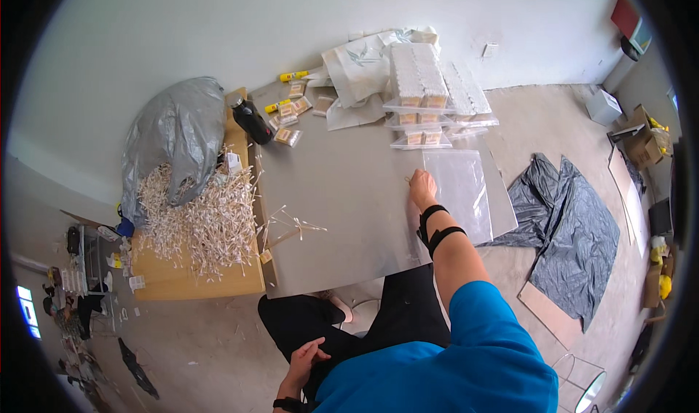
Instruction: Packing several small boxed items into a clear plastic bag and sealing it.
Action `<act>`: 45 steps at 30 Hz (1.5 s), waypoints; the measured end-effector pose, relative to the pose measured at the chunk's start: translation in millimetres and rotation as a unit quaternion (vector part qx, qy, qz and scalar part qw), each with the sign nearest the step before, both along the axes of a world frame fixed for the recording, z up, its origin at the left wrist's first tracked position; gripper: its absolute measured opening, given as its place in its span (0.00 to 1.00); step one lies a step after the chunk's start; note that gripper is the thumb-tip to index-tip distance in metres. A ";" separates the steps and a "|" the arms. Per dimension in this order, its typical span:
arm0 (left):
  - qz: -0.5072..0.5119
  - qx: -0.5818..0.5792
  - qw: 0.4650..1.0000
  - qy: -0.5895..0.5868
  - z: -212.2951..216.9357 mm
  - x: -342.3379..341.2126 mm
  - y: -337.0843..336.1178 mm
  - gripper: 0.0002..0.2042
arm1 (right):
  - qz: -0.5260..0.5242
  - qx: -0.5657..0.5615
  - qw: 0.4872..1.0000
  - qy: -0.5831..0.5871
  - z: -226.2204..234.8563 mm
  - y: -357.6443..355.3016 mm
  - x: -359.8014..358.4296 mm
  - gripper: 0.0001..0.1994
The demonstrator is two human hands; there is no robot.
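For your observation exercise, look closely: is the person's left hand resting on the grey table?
No. The left hand rests on the person's lap below the table edge, while only the right hand reaches onto the table, beside a clear bag.

A heap of sticks (200, 220) lies at frame left on the counter (342, 216), a bag (457, 191) at centre right, stacked packets (426, 92) above it.

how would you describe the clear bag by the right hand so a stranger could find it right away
Start at the grey table and go to its right edge. The clear plastic bag lies flat there, just right of the right hand. Unlike the filled packets stacked behind it, it looks empty and see-through.
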State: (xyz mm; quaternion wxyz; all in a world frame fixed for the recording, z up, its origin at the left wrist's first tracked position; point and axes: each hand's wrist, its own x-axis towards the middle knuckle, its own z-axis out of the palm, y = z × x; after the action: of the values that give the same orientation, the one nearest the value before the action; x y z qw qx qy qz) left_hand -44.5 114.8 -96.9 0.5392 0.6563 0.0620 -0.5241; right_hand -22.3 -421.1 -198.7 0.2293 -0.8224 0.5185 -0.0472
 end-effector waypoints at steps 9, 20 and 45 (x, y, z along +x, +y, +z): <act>0.045 -0.076 0.992 -0.092 4.7 13.5 -56.3 0.18 | 0.264 0.427 0.833 -0.233 45.4 148.0 -43.3 0.10; 0.037 -0.135 0.982 -0.129 15.6 15.4 -94.3 0.08 | 0.245 0.547 0.724 -0.342 109.2 275.6 -82.8 0.05; 0.171 -0.340 0.924 -0.025 44.4 11.3 -31.1 0.05 | 0.205 0.644 0.628 -0.386 162.9 317.9 -79.3 0.06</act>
State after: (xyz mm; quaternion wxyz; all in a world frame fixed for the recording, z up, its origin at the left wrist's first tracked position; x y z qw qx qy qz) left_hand -33.2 83.7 -52.6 0.8128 0.4255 -0.0224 -0.3973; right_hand -101.6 -103.3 -35.8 0.8831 -0.4574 0.0988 0.0338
